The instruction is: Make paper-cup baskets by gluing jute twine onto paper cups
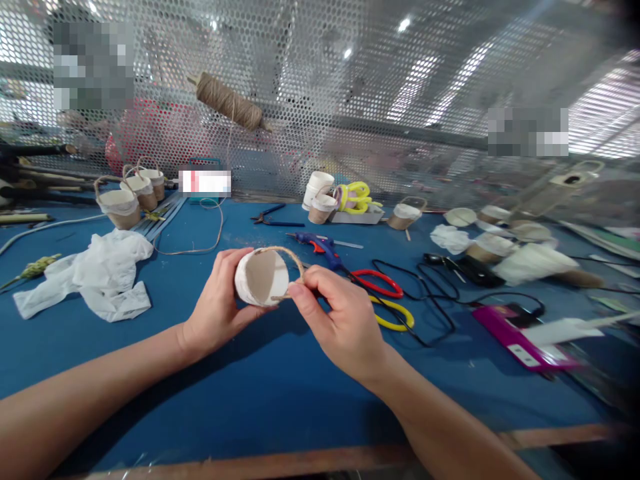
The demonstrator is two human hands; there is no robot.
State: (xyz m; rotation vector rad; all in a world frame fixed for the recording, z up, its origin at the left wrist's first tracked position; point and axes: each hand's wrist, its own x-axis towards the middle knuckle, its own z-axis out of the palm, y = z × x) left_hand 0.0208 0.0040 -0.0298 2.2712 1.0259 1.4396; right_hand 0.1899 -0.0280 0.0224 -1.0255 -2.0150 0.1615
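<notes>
Tilted so that its mouth faces me, a small paper cup (261, 277) with a white lace-like band sits in the grip of my left hand (220, 293). My right hand (340, 313) pinches a piece of twine (293, 259) that arches over the cup's mouth from its upper rim. The lower end of the twine, by my right fingertips, lies at the cup's right rim; whether it is attached there I cannot tell. Just beyond my right hand lie a blue glue gun (320, 248) and scissors with red and yellow handles (377, 283).
White lace fabric (100, 267) lies on the blue table (280, 407) at left, near several handled cups (120, 208). A twine spool (229, 100) hangs on the mesh wall. Blue pliers (273, 217) lie behind. A purple power strip (520, 340) and black cables occupy the right.
</notes>
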